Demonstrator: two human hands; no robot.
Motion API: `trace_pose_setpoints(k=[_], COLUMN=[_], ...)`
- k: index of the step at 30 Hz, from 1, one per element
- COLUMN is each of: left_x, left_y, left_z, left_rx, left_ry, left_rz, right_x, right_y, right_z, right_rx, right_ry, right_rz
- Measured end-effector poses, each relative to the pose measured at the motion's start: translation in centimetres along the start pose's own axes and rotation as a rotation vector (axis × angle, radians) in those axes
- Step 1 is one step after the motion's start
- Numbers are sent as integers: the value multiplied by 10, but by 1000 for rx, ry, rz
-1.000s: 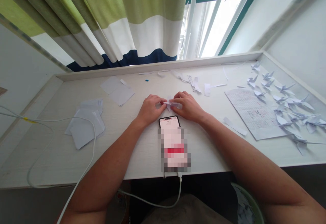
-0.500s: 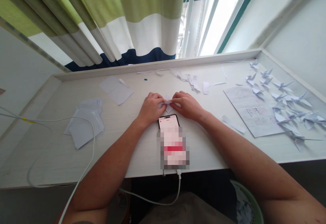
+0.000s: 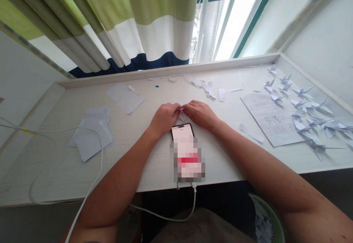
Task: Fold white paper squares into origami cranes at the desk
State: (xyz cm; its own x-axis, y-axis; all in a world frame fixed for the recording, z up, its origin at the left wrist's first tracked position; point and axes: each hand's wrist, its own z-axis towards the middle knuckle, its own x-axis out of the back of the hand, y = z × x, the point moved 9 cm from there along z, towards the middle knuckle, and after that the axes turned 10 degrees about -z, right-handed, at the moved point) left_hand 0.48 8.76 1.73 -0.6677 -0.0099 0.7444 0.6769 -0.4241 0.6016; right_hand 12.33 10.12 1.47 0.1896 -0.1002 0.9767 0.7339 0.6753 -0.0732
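Observation:
A small folded piece of white paper (image 3: 182,115) lies on the white desk (image 3: 143,143), just beyond a phone (image 3: 184,140). My left hand (image 3: 164,117) pinches its left side with curled fingers. My right hand (image 3: 199,113) presses and pinches its right side. The two hands meet fingertip to fingertip over the paper, which they mostly hide. The phone lies flat with its screen lit, a white cable (image 3: 176,219) plugged into its near end.
A stack of white paper squares (image 3: 92,134) lies at left, two more sheets (image 3: 125,97) behind it. Several folded paper cranes (image 3: 306,114) and a printed sheet (image 3: 268,118) sit at right. Paper scraps (image 3: 209,90) lie near the back ledge. A white cable (image 3: 55,151) loops at left.
My hands have drawn closer together over the paper, covering more of it. The folded wings that stuck out to the right a second ago are now hidden.

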Motion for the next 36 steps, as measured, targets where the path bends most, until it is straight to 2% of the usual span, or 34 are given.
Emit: trace_pose_setpoints(k=[4, 8, 16, 24, 30, 33, 36], left_x=[6, 1, -1, 11, 14, 20, 23], left_y=[-15, -30, -32, -28, -20, -7, 9], left_z=[1, 2, 5, 2, 1, -3, -8], left_rx=[146, 259, 323, 312, 246, 128, -21], left_ry=[113, 154, 209, 261, 151, 120, 67], left_rz=[-221, -421, -435, -275, -232, -222, -110], right_x=[3, 3, 5, 11, 16, 15, 17], right_y=[17, 26, 28, 20, 12, 9, 9], right_z=[3, 2, 2, -1, -6, -7, -8], right_rx=[-165, -270, -400, -395, -186, -112, -111], right_ry=[87, 117, 156, 83, 69, 57, 80], right_rz=[242, 400, 493, 488, 470, 417, 387])
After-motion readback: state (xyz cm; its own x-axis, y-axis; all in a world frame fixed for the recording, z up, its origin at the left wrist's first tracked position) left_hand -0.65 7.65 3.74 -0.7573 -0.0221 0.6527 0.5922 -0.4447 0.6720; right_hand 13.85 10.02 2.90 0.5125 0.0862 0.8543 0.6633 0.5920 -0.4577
